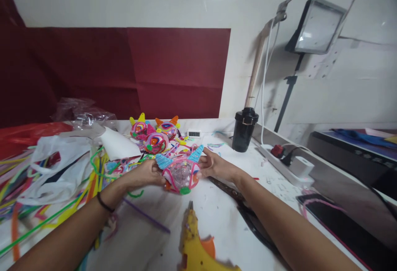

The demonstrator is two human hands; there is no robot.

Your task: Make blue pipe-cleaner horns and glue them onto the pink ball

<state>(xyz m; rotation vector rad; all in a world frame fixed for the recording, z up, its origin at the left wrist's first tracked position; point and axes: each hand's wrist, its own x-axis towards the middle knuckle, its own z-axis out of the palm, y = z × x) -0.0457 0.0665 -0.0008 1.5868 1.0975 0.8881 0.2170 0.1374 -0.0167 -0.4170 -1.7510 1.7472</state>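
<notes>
Both my hands hold a small round craft ball (181, 175) above the white table (217, 213). It is clear plastic wrapped in pink pipe cleaner, with two blue horns and a green tip. My left hand (148, 173) grips its left side and my right hand (214, 165) grips its right side. A yellow glue gun (198, 248) lies on the table just in front of the ball, nozzle pointing away from me. A black band sits on my left wrist.
Three finished colourful balls (155, 134) stand behind. Loose pipe cleaners (46, 213) and a white plastic bag (56, 167) cover the left. A black cup (244, 129), a power strip (288, 163), a lamp (316, 27) and a dark tablet (341, 225) are on the right.
</notes>
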